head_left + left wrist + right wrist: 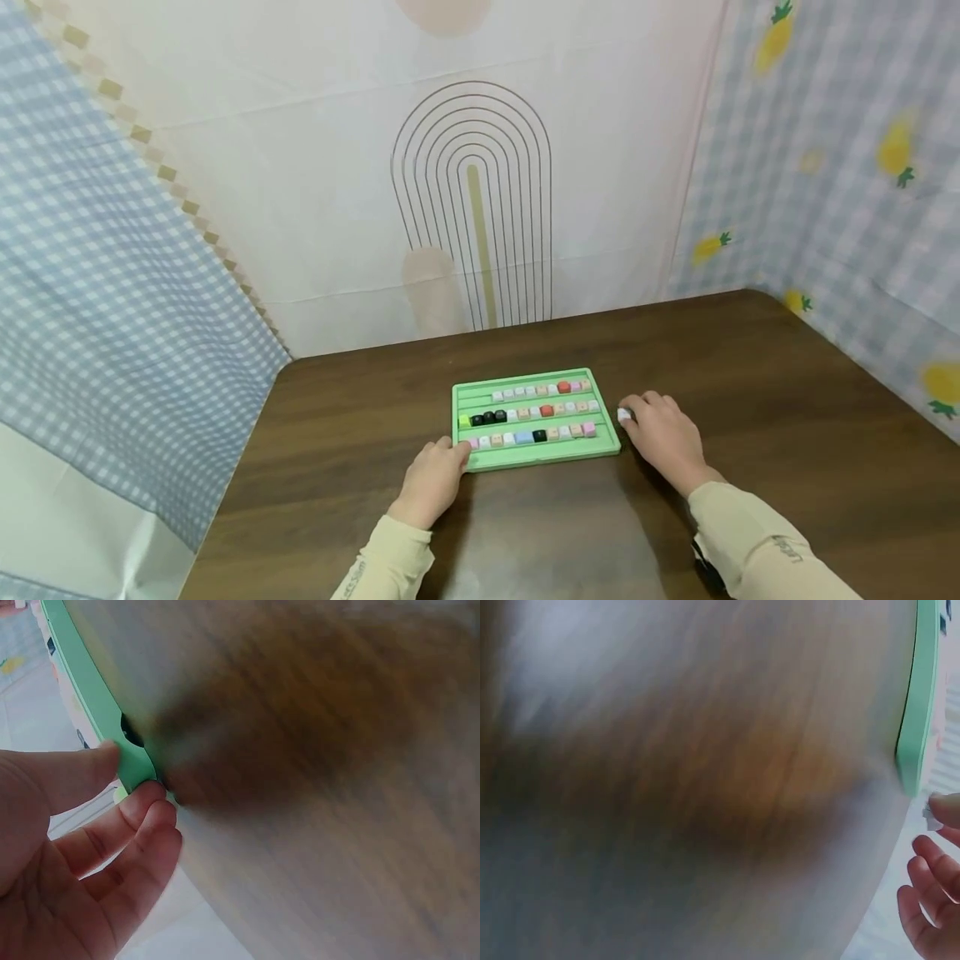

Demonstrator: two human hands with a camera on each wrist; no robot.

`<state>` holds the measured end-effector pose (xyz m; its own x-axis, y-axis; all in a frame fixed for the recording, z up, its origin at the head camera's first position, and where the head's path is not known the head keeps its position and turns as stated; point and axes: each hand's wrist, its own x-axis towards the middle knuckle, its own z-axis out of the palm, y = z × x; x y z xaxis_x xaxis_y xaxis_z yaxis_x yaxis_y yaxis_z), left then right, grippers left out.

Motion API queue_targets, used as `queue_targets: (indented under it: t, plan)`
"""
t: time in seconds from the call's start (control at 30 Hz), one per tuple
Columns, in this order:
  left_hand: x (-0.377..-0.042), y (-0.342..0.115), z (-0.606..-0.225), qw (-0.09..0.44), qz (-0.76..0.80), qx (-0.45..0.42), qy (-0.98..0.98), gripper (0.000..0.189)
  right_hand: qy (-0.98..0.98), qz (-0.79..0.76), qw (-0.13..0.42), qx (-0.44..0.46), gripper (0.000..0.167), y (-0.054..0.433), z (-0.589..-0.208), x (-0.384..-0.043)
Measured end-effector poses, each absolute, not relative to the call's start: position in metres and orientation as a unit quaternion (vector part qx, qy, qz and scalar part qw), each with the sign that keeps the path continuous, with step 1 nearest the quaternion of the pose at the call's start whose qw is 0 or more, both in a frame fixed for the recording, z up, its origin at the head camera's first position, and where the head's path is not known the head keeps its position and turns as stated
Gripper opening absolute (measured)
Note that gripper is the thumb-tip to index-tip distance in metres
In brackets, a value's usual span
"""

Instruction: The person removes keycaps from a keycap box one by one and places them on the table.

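Observation:
A light green tray (540, 455) lies on the table, holding three rows of small keycaps in white, beige, black, pink, red and blue. At its near left corner my left hand (433, 477) grips the edge. The left wrist view shows the thumb on top of the tray's rim (90, 690) and the fingers at its side and underside. Just right of the tray, my right hand (667, 433) pinches a white keycap (623, 413). In the right wrist view this keycap (931, 817) is between thumb and forefinger, apart from the tray (919, 697), the other fingers loosely bent.
The dark brown wooden table (337, 517) extends around the tray. A pale patterned cloth (330, 208) hangs behind it. Blue checked cloths stand at the left (150, 292) and, with pineapple prints, at the right (840, 233).

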<state>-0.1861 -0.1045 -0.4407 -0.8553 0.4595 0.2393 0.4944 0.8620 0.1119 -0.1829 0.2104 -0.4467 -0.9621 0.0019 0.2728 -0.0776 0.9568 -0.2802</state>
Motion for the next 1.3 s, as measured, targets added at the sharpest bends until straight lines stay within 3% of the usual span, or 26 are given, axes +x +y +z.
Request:
queue_targets:
  t: [0.23,0.7,0.97,1.3]
  plan:
    - [-0.183,-0.107,-0.445,0.123,-0.075,-0.270,-0.952,0.017,-0.985,0.145,0.091,0.008,0.015,0.218,-0.461,-0.173]
    - [-0.188,-0.106,-0.449,0.154,-0.102,-0.266,-0.946,0.024,-0.985,0.110,0.123,0.040,0.018,0.219,-0.461,-0.181]
    - [-0.187,-0.108,-0.449,0.141,-0.111,-0.259,-0.949,0.021,-0.971,0.140,0.190,0.047,0.021,0.209,-0.452,-0.186]
    - [-0.188,-0.107,-0.448,0.138,-0.124,-0.261,-0.947,0.024,-0.975,0.102,0.158,0.120,0.028,0.180,-0.452,-0.190]
